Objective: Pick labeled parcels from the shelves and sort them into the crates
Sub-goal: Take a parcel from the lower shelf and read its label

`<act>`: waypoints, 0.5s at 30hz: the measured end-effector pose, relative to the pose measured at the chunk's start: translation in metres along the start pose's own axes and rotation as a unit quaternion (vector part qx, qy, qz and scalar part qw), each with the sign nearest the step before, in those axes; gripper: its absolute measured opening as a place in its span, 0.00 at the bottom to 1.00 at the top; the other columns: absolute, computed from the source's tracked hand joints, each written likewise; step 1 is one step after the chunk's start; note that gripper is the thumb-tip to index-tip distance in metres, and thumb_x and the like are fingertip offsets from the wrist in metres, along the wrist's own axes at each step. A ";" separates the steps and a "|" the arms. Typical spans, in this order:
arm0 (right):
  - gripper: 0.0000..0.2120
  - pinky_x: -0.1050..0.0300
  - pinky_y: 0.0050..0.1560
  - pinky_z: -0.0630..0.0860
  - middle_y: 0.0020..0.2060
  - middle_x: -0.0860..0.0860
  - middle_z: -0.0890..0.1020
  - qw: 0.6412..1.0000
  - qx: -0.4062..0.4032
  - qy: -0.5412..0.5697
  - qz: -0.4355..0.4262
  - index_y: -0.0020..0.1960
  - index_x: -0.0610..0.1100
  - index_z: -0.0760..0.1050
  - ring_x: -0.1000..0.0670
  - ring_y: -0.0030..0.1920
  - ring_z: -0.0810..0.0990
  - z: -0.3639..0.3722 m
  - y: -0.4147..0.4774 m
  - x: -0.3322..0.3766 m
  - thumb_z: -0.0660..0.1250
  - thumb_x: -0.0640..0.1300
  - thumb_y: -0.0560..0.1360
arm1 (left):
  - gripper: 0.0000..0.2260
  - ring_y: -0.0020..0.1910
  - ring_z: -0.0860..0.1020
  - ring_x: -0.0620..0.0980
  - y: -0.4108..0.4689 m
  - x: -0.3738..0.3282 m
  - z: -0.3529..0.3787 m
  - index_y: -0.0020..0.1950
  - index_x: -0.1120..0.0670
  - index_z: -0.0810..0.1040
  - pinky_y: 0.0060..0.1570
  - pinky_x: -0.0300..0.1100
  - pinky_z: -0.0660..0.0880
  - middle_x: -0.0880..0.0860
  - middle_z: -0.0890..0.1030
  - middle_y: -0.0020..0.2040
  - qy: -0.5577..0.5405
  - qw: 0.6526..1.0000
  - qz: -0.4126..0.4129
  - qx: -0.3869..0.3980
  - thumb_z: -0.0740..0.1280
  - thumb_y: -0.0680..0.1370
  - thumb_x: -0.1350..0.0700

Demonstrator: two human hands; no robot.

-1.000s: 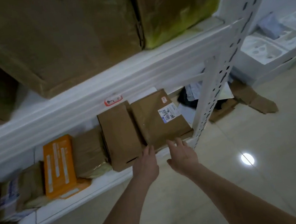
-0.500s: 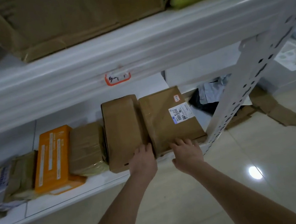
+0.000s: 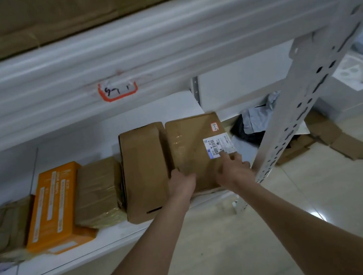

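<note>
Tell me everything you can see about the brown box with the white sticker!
This flat brown cardboard parcel lies at the right end of the white lower shelf, clear tape shining on top. A white barcode label and a small red-edged handwritten tag sit near its far right corner. Another brown cardboard box lies close beside its left. The left hand grips its near left corner; the right hand rests on top, forefinger touching the label.

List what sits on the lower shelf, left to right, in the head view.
Crumpled brown parcel → orange box → tape-wrapped parcel → plain brown box → labeled parcel.
</note>
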State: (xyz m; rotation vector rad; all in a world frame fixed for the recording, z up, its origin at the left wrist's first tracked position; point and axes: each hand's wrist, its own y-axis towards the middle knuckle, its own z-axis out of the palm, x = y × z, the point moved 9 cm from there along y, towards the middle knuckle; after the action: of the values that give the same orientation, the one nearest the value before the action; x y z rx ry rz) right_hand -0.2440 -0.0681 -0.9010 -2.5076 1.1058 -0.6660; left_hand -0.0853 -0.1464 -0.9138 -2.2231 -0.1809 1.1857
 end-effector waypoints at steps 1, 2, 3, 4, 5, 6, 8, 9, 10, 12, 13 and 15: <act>0.32 0.41 0.65 0.68 0.71 0.44 0.59 1.000 0.003 0.012 0.001 0.75 0.54 0.52 0.36 0.66 0.66 0.002 -0.003 -0.001 0.62 0.53 0.76 | 0.24 0.60 0.75 0.57 -0.001 -0.004 -0.006 0.71 0.58 0.67 0.56 0.46 0.74 0.56 0.74 0.64 0.019 0.999 0.018 -0.019 0.65 0.77 0.55; 0.33 0.42 0.64 0.69 0.70 0.44 0.60 1.000 0.008 0.023 0.001 0.75 0.54 0.52 0.36 0.65 0.68 0.004 -0.007 -0.002 0.62 0.55 0.75 | 0.26 0.62 0.74 0.58 -0.002 -0.007 -0.014 0.73 0.58 0.66 0.60 0.48 0.73 0.57 0.73 0.66 0.039 0.998 0.028 -0.040 0.67 0.76 0.54; 0.33 0.43 0.64 0.70 0.70 0.44 0.61 0.999 0.015 0.033 0.002 0.75 0.54 0.52 0.36 0.64 0.69 0.006 -0.012 -0.003 0.62 0.57 0.75 | 0.27 0.62 0.75 0.58 -0.004 -0.011 -0.022 0.72 0.58 0.67 0.60 0.49 0.73 0.58 0.74 0.66 0.058 0.996 0.037 -0.060 0.68 0.75 0.53; 0.34 0.43 0.63 0.71 0.69 0.44 0.61 0.999 0.021 0.044 0.003 0.75 0.53 0.52 0.36 0.63 0.71 0.008 -0.018 -0.004 0.62 0.59 0.74 | 0.25 0.60 0.76 0.58 -0.008 -0.015 -0.030 0.69 0.59 0.71 0.58 0.48 0.74 0.58 0.76 0.63 0.074 0.994 0.041 -0.067 0.69 0.75 0.52; 0.35 0.44 0.63 0.71 0.69 0.44 0.62 0.998 0.025 0.055 0.004 0.75 0.53 0.52 0.36 0.63 0.71 0.008 -0.024 -0.004 0.62 0.60 0.74 | 0.22 0.57 0.78 0.58 -0.011 -0.017 -0.036 0.65 0.59 0.75 0.56 0.48 0.76 0.58 0.79 0.60 0.078 0.994 0.041 -0.061 0.69 0.74 0.51; 0.35 0.44 0.63 0.71 0.69 0.44 0.62 0.997 0.024 0.067 0.005 0.75 0.53 0.52 0.36 0.64 0.71 0.008 -0.030 -0.004 0.63 0.61 0.74 | 0.19 0.53 0.79 0.58 -0.014 -0.017 -0.041 0.62 0.59 0.78 0.54 0.48 0.77 0.58 0.81 0.56 0.070 0.996 0.037 -0.047 0.70 0.74 0.51; 0.36 0.44 0.63 0.70 0.70 0.45 0.62 0.994 0.023 0.103 0.007 0.75 0.54 0.54 0.38 0.66 0.69 0.007 -0.044 -0.002 0.65 0.60 0.73 | 0.20 0.50 0.80 0.56 -0.023 -0.012 -0.050 0.63 0.59 0.77 0.52 0.48 0.78 0.57 0.81 0.55 0.046 0.998 0.028 -0.025 0.72 0.73 0.54; 0.37 0.44 0.63 0.70 0.70 0.45 0.61 0.992 0.024 0.121 0.005 0.75 0.54 0.54 0.39 0.66 0.69 0.008 -0.051 -0.001 0.66 0.59 0.72 | 0.23 0.51 0.79 0.55 -0.027 -0.009 -0.056 0.66 0.58 0.75 0.53 0.46 0.77 0.57 0.80 0.58 0.036 0.999 0.025 -0.026 0.72 0.73 0.56; 0.37 0.45 0.63 0.70 0.71 0.46 0.61 0.991 0.025 0.134 0.001 0.75 0.55 0.54 0.40 0.66 0.69 0.008 -0.057 0.001 0.67 0.59 0.72 | 0.25 0.52 0.79 0.55 -0.032 -0.005 -0.062 0.69 0.58 0.72 0.54 0.46 0.76 0.57 0.79 0.60 0.022 0.999 0.020 -0.033 0.72 0.73 0.57; 0.37 0.44 0.64 0.70 0.72 0.48 0.60 0.989 0.002 0.144 -0.019 0.74 0.55 0.56 0.41 0.67 0.68 0.003 -0.070 0.006 0.68 0.59 0.71 | 0.26 0.55 0.78 0.56 -0.037 0.010 -0.076 0.70 0.59 0.70 0.53 0.46 0.76 0.57 0.79 0.62 -0.039 0.998 -0.006 -0.046 0.71 0.74 0.59; 0.36 0.44 0.64 0.69 0.72 0.48 0.60 0.989 -0.021 0.141 -0.036 0.74 0.54 0.57 0.42 0.68 0.67 -0.002 -0.077 0.011 0.69 0.59 0.71 | 0.24 0.54 0.78 0.57 -0.039 0.019 -0.084 0.70 0.59 0.71 0.49 0.46 0.77 0.58 0.79 0.61 -0.079 0.995 -0.022 -0.054 0.70 0.75 0.60; 0.32 0.44 0.67 0.66 0.72 0.49 0.62 0.986 -0.082 0.108 -0.092 0.72 0.53 0.62 0.43 0.70 0.64 -0.018 -0.093 0.025 0.67 0.60 0.72 | 0.19 0.52 0.78 0.58 -0.045 0.036 -0.098 0.69 0.59 0.72 0.42 0.45 0.77 0.59 0.79 0.60 -0.153 0.984 -0.062 -0.065 0.66 0.78 0.62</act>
State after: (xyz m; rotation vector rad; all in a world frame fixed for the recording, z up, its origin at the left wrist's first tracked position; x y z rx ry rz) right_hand -0.1826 -0.0284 -0.8363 -2.7554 1.0457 -0.9524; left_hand 0.0205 -0.1400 -0.8737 -2.0915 -0.5270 1.4754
